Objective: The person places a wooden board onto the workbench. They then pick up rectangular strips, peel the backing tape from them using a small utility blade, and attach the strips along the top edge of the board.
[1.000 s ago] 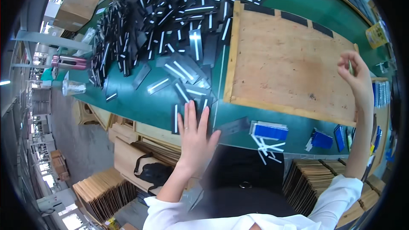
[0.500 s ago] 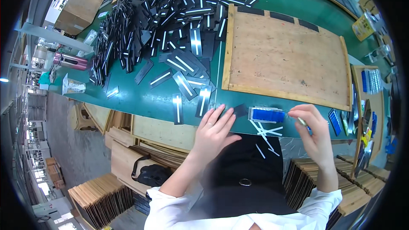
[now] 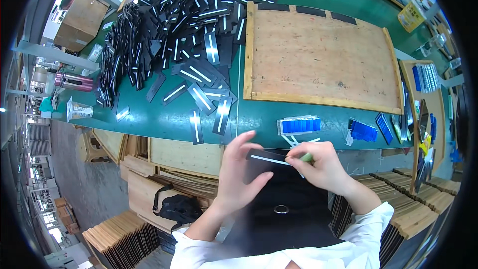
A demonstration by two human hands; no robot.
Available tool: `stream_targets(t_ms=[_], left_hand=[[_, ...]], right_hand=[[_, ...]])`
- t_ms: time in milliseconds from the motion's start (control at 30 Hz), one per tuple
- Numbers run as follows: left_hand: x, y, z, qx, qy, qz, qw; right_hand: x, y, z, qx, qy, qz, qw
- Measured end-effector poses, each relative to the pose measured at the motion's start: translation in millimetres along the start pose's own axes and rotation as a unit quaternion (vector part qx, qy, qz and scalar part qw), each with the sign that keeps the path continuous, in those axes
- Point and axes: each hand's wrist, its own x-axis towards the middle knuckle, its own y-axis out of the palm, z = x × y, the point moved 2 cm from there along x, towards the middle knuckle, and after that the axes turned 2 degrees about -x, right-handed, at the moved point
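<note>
A thin dark rectangular piece (image 3: 266, 153) with a white strip (image 3: 269, 159) along it is between my hands at the table's front edge. My left hand (image 3: 239, 174) is at its left end, thumb and fingers spread apart; whether a fingertip touches the piece is unclear. My right hand (image 3: 321, 167) pinches at the right end of the strip. A small green object (image 3: 307, 158) is tucked in that hand, mostly hidden by the fingers. Just beyond lies a stack of blue-and-white strips (image 3: 300, 125), with loose white strips (image 3: 290, 141) at its near side.
A big heap of dark pieces with white strips (image 3: 189, 12) covers the table's far left. A shallow wooden tray (image 3: 323, 55) lies to the right. More blue strips (image 3: 362, 132) are near the right edge. A plastic cup (image 3: 79, 110) and a pink bottle (image 3: 73, 81) stand at left.
My right hand has come left and nearer, to the strip on the dark piece. The left hand has lifted off the table and its fingers have spread; the dark piece has moved nearer.
</note>
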Motion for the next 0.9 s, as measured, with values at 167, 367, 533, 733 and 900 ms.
stream_targets(t_ms=[167, 367, 533, 733, 900], left_hand=[[-7.7, -7.6, 23.7, -0.255, -0.136, 0.115, 0.951], [-4.3, -2.2, 22.0, -0.220, -0.153, 0.105, 0.958], [9.3, -4.1, 22.5, -0.202, -0.190, 0.011, 0.961], [11.9, 3.0, 24.9, -0.212, -0.179, 0.094, 0.956], [19.1, -3.0, 29.1, -0.168, -0.164, -0.002, 0.972]], right_hand=[[-7.1, -4.7, -2.9, 0.100, 0.132, 0.085, 0.983], [5.9, -10.4, 3.9, -0.308, -0.118, 0.029, 0.943], [-2.2, -1.8, -4.1, -0.313, -0.154, 0.052, 0.936], [13.0, -14.0, -17.0, -0.309, -0.126, -0.010, 0.943], [-1.2, -3.5, -13.8, -0.298, -0.196, 0.026, 0.934]])
